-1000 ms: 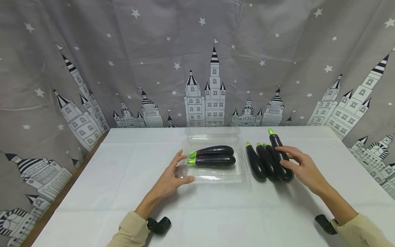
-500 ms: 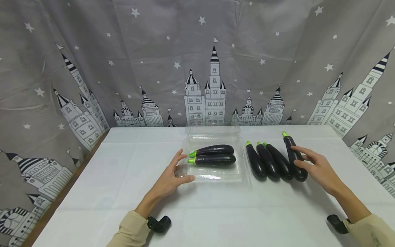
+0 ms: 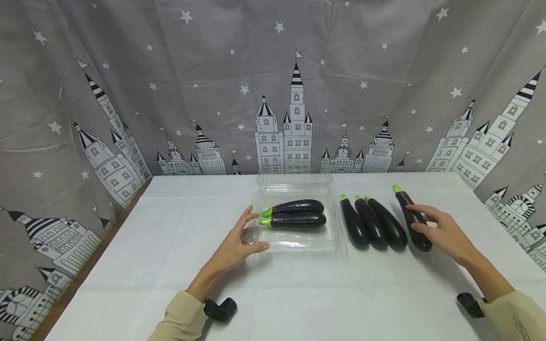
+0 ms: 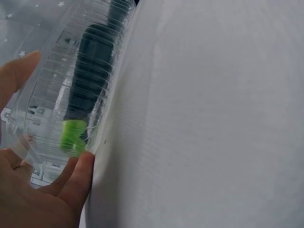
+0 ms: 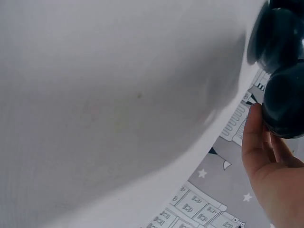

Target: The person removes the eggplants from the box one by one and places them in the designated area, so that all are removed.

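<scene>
My right hand holds a dark purple eggplant with a green stem cap, thumb on its near side and fingers over the far side. In the right wrist view the blunt end of this eggplant shows beside my fingertips. To its left lie three more eggplants, roughly parallel. My left hand is spread at the near left corner of a clear plastic clamshell box, fingers loosely bent and touching its side. Two eggplants lie crosswise inside, stems toward my left hand.
The box's clear lid stands raised at the table's back edge. A white cloth covers the table. Behind hangs a grey curtain with castles and stars. Both wrists wear a black camera.
My right hand has moved right with its eggplant, away from the other eggplants. The third eggplant in the row, mostly covered before, now shows fully. My left hand and the box have stayed in place.
</scene>
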### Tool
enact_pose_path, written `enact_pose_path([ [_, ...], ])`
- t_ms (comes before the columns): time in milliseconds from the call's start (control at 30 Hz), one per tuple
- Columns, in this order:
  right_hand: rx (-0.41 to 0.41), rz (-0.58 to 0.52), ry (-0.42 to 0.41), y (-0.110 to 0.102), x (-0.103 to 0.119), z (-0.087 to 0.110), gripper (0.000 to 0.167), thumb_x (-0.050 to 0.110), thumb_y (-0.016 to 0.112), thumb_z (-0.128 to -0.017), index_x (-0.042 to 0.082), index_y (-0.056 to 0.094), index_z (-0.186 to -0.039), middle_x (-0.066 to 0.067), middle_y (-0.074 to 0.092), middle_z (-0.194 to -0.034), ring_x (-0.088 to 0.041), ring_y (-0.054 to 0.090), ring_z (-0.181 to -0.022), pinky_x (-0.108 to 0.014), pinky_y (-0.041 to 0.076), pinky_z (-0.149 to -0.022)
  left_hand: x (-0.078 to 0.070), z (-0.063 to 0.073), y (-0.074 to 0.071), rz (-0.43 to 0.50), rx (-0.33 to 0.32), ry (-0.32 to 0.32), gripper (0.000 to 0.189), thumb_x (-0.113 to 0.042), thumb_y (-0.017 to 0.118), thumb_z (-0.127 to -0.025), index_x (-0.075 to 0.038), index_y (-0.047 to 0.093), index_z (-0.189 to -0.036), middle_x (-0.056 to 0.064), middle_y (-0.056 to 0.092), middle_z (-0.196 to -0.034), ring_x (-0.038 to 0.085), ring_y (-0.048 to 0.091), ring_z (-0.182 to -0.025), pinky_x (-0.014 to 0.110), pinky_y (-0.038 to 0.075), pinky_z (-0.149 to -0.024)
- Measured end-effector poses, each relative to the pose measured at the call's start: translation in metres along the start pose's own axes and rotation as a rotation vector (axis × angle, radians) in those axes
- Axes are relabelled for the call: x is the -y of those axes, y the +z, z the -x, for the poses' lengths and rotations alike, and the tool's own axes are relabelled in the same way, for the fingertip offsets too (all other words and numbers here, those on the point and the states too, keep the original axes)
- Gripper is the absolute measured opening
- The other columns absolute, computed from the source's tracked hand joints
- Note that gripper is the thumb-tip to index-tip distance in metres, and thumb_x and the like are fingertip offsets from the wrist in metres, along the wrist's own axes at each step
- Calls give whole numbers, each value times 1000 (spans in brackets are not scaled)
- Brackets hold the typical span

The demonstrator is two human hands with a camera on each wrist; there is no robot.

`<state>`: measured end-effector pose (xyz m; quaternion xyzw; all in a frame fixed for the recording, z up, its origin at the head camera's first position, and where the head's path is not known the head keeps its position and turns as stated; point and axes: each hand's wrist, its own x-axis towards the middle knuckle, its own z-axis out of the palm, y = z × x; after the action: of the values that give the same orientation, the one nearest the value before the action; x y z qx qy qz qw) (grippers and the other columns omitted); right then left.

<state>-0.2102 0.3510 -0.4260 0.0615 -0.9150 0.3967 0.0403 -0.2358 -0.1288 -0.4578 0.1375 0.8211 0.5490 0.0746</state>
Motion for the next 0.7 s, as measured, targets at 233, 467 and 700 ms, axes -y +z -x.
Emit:
enact_pose_path([
  [233,40,14,21,3,-8,-5,48,12,57,-98,-5,46,-141,-38,37,-143,-60,35,-125,-69,37,-92,1,-1,0,1,-2,3,82,-21,80,-83,-12,34,-151,-1,7,-165,43,28,-142,58,35,-106],
  [467,77,4,55,6,-9,-14,44,15,45,-103,-6,46,-142,-38,34,-145,-57,30,-132,-70,29,-100,-1,0,1,6,-8,3,80,-18,79,-84,-11,35,-150,-2,7,-165,42,28,-142,59,33,-107],
  [700,79,54,31,9,-12,-18,42,7,49,-100,-7,49,-139,-37,42,-141,-54,43,-123,-63,41,-92,1,-1,1,-2,-10,4,80,-20,79,-84,-13,36,-150,-3,8,-165,41,28,-142,59,32,-108],
])
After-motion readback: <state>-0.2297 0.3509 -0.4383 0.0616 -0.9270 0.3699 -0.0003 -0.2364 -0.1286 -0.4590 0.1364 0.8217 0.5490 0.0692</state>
